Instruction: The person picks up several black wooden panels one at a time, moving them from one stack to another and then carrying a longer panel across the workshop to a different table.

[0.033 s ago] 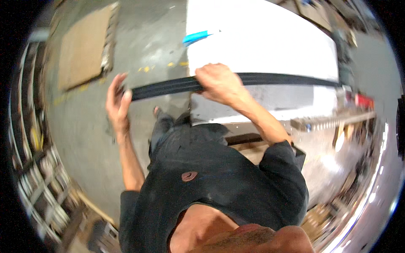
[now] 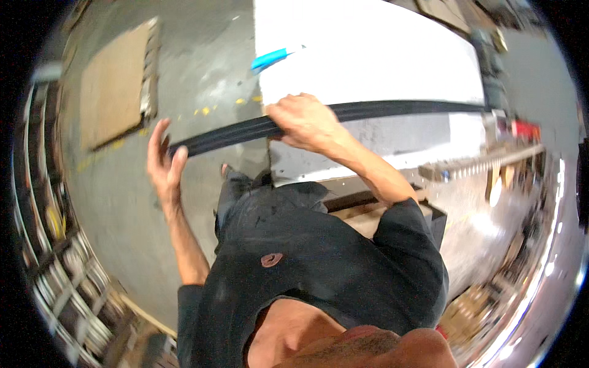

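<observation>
Two hands: both on one long black strip (image 2: 380, 110), held across the body.
Left hand (image 2: 164, 162): fingers raised and loosely spread, cupping the strip's near end; grip not fully closed.
Right hand (image 2: 304, 119): curled over the strip further along, fingers wrapped down on it, at the corner of the white panel (image 2: 368, 55).
Strip: runs from the left hand, under the right, then along the white panel's near edge and away to the right; looks long, thin, likely flexible and light; judged best gripped at end and mid-length as here, or it will sag.
Edges: panel corner sits just under the right hand.
Room: open concrete floor (image 2: 208, 73) beyond the left hand; brown board (image 2: 113, 86) lies further out; blue tool (image 2: 270, 59) beyond the right hand at the panel's edge.
</observation>
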The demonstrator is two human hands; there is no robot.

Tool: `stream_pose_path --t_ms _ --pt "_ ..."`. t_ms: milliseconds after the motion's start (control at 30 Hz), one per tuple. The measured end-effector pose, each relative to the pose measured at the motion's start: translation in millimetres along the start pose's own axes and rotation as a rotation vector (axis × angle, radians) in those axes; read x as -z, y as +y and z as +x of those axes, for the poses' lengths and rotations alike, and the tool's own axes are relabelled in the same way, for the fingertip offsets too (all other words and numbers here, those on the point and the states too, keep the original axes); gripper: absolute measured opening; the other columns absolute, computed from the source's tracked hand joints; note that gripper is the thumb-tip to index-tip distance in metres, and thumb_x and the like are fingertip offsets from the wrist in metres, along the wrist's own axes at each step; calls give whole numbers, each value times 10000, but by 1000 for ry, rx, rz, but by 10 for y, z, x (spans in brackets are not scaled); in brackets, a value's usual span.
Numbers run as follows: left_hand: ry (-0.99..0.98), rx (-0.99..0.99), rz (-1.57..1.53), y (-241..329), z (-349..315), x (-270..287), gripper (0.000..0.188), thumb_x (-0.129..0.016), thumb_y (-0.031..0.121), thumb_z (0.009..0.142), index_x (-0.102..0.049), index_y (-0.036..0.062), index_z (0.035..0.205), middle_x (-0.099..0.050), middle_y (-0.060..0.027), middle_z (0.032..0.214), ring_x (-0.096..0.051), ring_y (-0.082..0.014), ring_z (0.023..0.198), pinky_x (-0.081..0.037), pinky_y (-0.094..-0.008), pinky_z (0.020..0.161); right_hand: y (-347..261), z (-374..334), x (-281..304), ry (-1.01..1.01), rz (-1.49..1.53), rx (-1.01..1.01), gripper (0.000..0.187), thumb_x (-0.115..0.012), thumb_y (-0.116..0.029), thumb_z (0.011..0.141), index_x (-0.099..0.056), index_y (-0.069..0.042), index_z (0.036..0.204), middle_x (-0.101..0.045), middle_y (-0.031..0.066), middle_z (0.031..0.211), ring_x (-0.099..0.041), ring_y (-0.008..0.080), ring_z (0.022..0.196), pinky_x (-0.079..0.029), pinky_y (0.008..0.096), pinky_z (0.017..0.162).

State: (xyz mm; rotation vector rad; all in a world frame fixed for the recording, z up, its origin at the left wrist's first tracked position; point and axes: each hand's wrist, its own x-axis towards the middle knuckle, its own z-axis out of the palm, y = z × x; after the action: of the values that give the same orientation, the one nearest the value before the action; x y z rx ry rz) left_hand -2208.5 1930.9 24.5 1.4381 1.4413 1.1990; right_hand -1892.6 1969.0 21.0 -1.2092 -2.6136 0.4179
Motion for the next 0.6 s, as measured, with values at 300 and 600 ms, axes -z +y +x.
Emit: stream_pose_path --t_ms 300,600 --pt "-499 -99 65 -98 194 181 1124 -875 287 645 -238 36 1535 -475 -210 1438 -432 -325 1362 -325 -450 1136 -8 7 71 20 -24 -34 434 -810 -361 715 -577 -52 913 -649 93 803 -656 290 842 -523 422 752" --pt "-424 -213 -164 -758 316 -75 682 -844 100 676 -539 -13 1276 -552 -234 1350 -517 -317 1288 -467 -411 1021 44 9 -13 61 -14 -80 455 -847 -351 613 -579 -61 840 -639 104 770 -652 326 802 -509 444 707"
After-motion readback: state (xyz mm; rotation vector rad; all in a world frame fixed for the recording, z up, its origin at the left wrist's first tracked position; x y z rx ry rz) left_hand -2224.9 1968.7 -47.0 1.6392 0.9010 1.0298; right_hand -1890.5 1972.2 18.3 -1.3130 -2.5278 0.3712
